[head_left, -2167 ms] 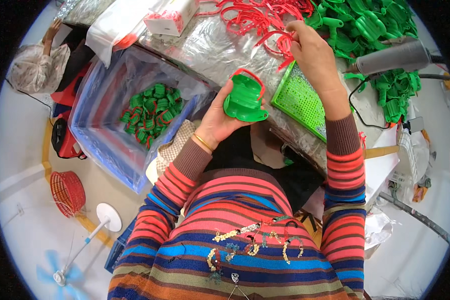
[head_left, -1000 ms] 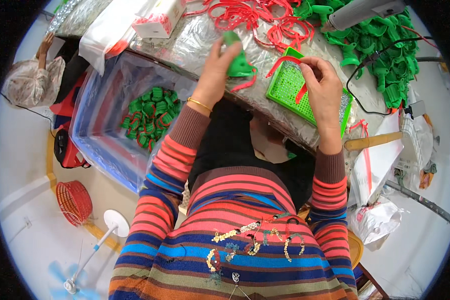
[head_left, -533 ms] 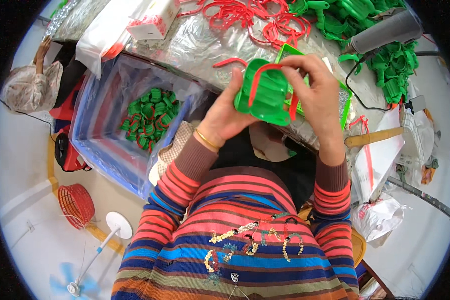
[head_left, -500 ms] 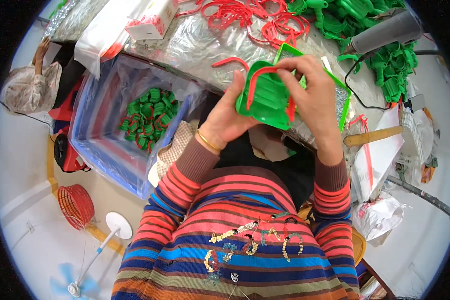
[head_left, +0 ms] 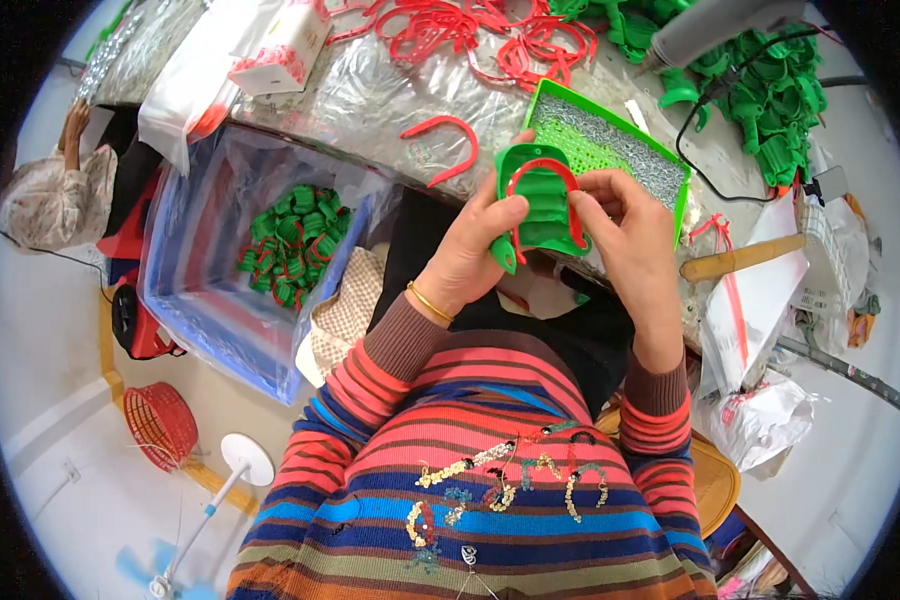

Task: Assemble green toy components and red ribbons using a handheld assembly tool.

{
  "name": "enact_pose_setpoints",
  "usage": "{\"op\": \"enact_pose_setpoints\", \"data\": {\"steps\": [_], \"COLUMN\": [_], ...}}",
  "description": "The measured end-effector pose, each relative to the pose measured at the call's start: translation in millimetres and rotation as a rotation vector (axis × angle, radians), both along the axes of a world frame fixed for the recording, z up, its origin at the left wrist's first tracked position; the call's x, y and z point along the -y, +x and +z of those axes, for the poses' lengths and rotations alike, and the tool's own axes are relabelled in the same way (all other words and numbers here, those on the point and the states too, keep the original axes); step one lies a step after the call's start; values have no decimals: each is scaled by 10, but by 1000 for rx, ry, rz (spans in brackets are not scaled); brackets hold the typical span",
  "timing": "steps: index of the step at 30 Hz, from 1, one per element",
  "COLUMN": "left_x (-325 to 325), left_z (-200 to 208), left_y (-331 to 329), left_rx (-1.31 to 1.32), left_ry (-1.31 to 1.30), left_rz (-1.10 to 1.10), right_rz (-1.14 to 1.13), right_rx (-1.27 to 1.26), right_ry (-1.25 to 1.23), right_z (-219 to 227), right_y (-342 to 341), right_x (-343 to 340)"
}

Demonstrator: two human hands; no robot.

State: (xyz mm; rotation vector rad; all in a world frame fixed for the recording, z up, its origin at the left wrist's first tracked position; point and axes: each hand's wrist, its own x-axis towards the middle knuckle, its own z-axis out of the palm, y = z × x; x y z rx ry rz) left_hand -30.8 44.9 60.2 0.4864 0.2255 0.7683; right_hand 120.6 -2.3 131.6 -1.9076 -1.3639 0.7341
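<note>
A green molded plastic piece [head_left: 545, 208] with a ribbed hollow is gripped at its left side by my left hand [head_left: 467, 240], thumb on the near face. Along its rim runs a U-shaped red plastic strip [head_left: 543, 163]. My right hand [head_left: 630, 225] pinches the strip's right arm against the piece's right edge. Beyond both hands lies a bright green tray [head_left: 610, 114] with small silvery metal parts, too fine to tell apart. On the plastic-covered table, left of the piece, rests a loose curved red strip [head_left: 464, 130].
Red strips [head_left: 435, 35] pile at the far table side; green pieces [head_left: 770, 110] heap at far right, near a grey cylindrical tool [head_left: 720, 32] with a cable. At left, a lined blue bin [head_left: 215, 335] holds green-and-red pieces [head_left: 295, 240]. Another person [head_left: 55, 190] sits at far left.
The green piece has turned in my left hand, whose thumb now lies over its face. My right hand has slid from the strip's top bend down to its right arm.
</note>
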Motion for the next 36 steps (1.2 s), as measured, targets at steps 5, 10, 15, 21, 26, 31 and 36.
{"op": "enact_pose_setpoints", "data": {"steps": [5, 10, 15, 21, 26, 31, 36], "left_x": [73, 106, 93, 81, 77, 91, 90], "left_z": [-100, -127, -71, -92, -107, -86, -27], "left_y": [66, 92, 120, 140, 127, 117, 105], "left_rx": [85, 77, 32, 11, -4, -38, -119], "left_ry": [-37, -46, -33, 19, 38, 59, 82], "left_rz": [12, 7, -10, -4, 10, 22, 18], "right_rz": [-99, -68, -100, -124, -139, -191, -174], "right_rx": [-292, -492, -514, -472, -388, -166, -174], "right_ry": [-5, -19, -30, 11, 58, 54, -19], "right_z": [-86, -183, -273, -316, -352, -350, -304], "right_y": [152, 229, 274, 275, 208, 143, 127], "right_x": [33, 18, 24, 28, 31, 47, 45]}}
